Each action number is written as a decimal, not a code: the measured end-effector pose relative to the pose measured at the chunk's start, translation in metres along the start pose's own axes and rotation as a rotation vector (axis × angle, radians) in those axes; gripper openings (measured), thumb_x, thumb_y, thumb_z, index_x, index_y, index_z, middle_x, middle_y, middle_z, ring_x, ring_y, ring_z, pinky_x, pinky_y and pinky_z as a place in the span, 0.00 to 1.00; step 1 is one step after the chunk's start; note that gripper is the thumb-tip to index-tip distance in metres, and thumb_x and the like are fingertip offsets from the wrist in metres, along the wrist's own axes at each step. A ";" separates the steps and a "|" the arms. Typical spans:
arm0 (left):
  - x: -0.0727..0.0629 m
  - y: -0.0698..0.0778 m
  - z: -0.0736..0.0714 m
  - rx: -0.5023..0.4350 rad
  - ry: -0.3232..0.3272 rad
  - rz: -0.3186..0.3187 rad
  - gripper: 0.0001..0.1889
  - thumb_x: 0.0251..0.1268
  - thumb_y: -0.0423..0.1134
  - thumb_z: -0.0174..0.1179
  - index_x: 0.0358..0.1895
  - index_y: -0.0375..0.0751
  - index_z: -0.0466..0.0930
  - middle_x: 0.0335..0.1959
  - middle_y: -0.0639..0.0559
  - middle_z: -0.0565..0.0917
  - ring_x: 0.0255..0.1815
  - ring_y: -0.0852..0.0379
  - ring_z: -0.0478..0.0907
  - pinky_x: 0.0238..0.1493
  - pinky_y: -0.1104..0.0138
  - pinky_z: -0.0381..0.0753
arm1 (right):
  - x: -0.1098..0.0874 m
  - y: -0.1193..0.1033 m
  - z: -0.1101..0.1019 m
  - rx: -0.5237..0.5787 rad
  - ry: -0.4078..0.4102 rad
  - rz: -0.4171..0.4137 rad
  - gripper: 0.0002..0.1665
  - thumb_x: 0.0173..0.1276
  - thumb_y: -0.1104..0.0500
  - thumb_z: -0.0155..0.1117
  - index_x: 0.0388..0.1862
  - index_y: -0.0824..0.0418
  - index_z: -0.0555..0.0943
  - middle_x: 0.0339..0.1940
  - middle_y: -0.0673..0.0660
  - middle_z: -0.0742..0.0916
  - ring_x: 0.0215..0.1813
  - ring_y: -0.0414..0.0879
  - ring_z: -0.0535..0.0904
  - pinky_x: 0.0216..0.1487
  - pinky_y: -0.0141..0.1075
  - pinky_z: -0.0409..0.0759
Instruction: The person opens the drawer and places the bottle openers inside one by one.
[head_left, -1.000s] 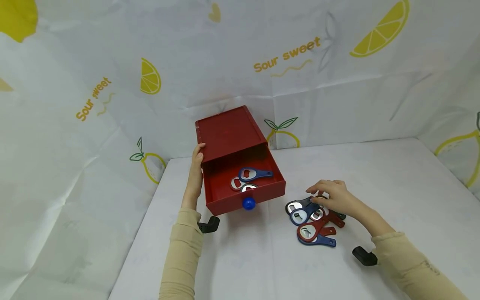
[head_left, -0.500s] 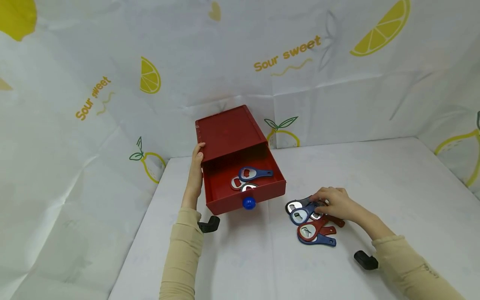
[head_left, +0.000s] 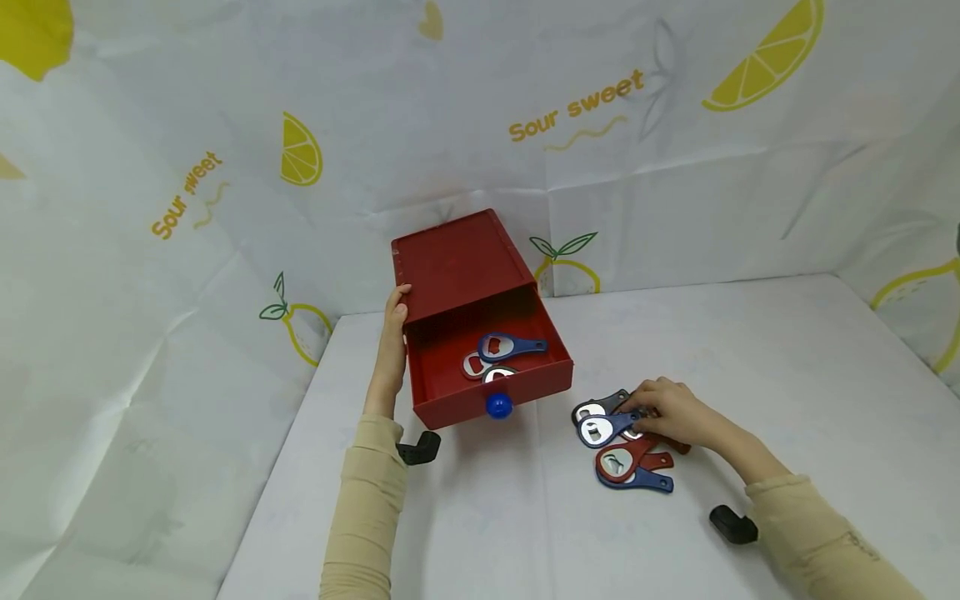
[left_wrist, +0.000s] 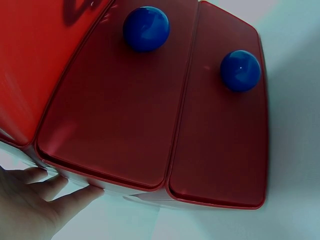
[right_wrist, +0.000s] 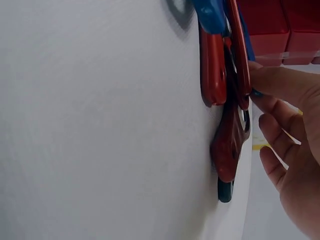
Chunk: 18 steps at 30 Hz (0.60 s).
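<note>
Right grip (head_left: 663,410) on blue opener (head_left: 603,428) (pinching); left grip (head_left: 393,337) against red box (head_left: 457,267)

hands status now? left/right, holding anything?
Left hand: open, fingers flat against the side of the red box.
Right hand: fingers curled on the blue opener in the pile, pinching its handle.

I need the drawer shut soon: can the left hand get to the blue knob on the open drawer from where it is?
Probably yes. The left hand rests on the red box's left side, and the blue knob faces the person with only bare table before it.
</note>
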<state>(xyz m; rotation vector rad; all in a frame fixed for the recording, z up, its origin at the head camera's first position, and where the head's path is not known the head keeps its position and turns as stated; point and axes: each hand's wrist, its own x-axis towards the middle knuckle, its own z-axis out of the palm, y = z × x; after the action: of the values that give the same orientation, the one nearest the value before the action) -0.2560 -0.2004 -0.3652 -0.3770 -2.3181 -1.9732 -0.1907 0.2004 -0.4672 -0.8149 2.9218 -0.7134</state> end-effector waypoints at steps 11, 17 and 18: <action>-0.001 0.000 0.000 -0.001 -0.003 0.000 0.25 0.70 0.52 0.31 0.69 0.55 0.50 0.71 0.51 0.53 0.67 0.48 0.55 0.63 0.47 0.62 | -0.008 0.007 -0.006 0.102 0.041 -0.037 0.12 0.56 0.59 0.68 0.41 0.54 0.84 0.35 0.47 0.82 0.37 0.39 0.71 0.36 0.31 0.71; -0.001 0.000 0.000 -0.001 -0.004 0.002 0.25 0.70 0.52 0.30 0.69 0.54 0.50 0.71 0.50 0.52 0.67 0.48 0.55 0.63 0.47 0.62 | -0.012 0.007 -0.010 0.141 0.115 -0.063 0.12 0.55 0.59 0.68 0.40 0.55 0.84 0.35 0.47 0.82 0.35 0.38 0.72 0.35 0.32 0.72; -0.001 0.000 0.000 -0.002 -0.004 0.002 0.25 0.70 0.52 0.30 0.69 0.54 0.50 0.71 0.50 0.52 0.67 0.48 0.55 0.63 0.47 0.61 | -0.013 0.007 -0.011 0.150 0.126 -0.058 0.12 0.56 0.59 0.68 0.40 0.55 0.84 0.35 0.47 0.82 0.35 0.38 0.72 0.35 0.32 0.72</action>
<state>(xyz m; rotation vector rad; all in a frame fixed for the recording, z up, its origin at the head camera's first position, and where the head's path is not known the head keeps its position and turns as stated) -0.2554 -0.2003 -0.3655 -0.3836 -2.3179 -1.9753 -0.1845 0.2165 -0.4613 -0.8725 2.9168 -1.0106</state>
